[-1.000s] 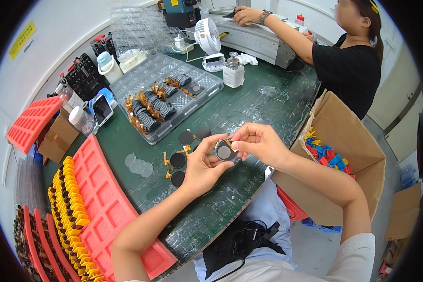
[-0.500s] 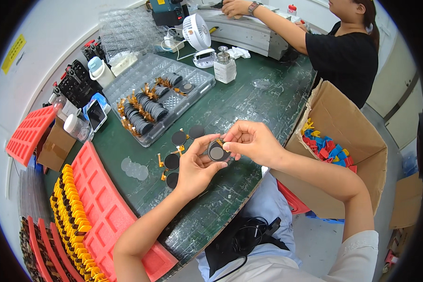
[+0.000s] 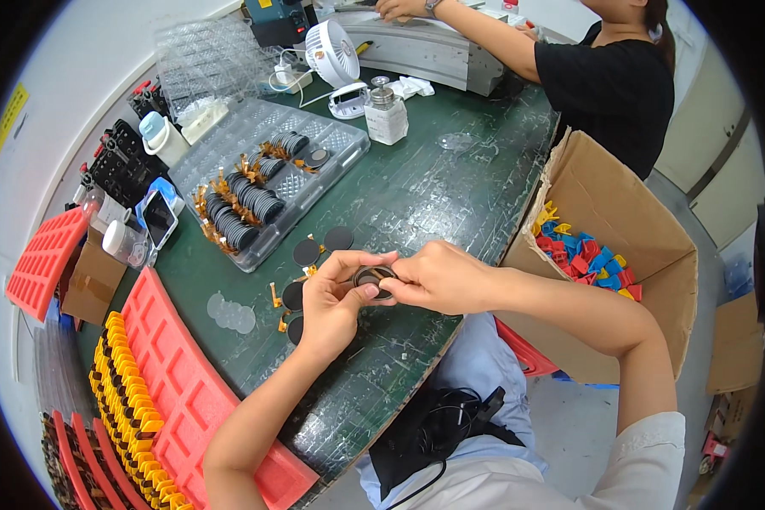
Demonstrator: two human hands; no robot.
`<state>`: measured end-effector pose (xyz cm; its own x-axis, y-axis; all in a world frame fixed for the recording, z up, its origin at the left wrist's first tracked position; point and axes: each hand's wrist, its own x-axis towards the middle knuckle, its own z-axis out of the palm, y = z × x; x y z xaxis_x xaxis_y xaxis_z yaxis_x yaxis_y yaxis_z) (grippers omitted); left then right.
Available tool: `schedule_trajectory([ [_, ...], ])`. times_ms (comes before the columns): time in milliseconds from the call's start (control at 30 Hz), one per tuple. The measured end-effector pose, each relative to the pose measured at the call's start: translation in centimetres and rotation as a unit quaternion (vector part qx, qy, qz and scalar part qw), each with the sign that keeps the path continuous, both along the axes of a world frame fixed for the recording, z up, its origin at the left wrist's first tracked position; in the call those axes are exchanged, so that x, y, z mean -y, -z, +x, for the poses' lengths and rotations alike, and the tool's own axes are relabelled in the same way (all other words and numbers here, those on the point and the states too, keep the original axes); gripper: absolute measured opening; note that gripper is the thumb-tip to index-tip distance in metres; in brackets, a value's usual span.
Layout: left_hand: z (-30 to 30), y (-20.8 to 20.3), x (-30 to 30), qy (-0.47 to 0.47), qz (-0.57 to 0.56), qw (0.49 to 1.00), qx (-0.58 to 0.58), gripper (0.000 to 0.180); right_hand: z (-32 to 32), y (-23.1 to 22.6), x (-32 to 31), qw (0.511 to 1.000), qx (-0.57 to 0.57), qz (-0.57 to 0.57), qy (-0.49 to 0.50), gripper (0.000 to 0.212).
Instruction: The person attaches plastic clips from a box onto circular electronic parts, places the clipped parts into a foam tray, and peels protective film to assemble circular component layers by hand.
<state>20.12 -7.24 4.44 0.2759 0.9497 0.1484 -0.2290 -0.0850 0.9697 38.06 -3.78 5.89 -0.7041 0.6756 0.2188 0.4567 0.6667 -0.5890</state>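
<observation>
Between both hands, above the near edge of the green table, is a small round part (image 3: 374,277) with a dark rim and a greyish face. My left hand (image 3: 336,293) grips it from the left, thumb in front and fingers behind. From the right, my right hand (image 3: 438,276) pinches its edge with thumb and fingertips, which hide part of it. Just left of and beyond my hands lie several black discs (image 3: 307,251) with orange flex-cable tails. A little farther left is a group of clear thin discs (image 3: 231,313).
A clear plastic tray (image 3: 272,246) holds rows of discs with flex cables. Red foam trays (image 3: 191,382) and yellow clips (image 3: 127,408) line the left side. A cardboard box (image 3: 633,195) of coloured clips stands right. A dispenser bottle (image 3: 386,117), fan (image 3: 331,53) and co-worker (image 3: 603,85) are beyond.
The round part has tilted, so its face shows less. My right hand has shifted lower along its edge, and its fingers are more closed over the part. The whole view has shifted slightly.
</observation>
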Motion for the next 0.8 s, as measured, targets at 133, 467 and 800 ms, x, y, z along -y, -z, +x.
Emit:
schedule_trajectory([
  [133,0.0,-0.1,-0.3,-0.029,0.026,0.999,-0.016,0.033,-0.7,0.9,0.0,0.992,-0.096,0.081,0.015,0.032],
  [467,-3.0,-1.9,-2.4,-0.120,0.128,0.984,-0.026,0.035,-6.5,-0.5,-1.7,0.969,-0.138,0.194,0.059,0.028],
  [800,-13.6,-5.4,-7.3,-0.377,0.197,0.879,0.215,0.025,-17.7,0.0,-2.6,0.991,-0.060,0.079,-0.094,0.016],
])
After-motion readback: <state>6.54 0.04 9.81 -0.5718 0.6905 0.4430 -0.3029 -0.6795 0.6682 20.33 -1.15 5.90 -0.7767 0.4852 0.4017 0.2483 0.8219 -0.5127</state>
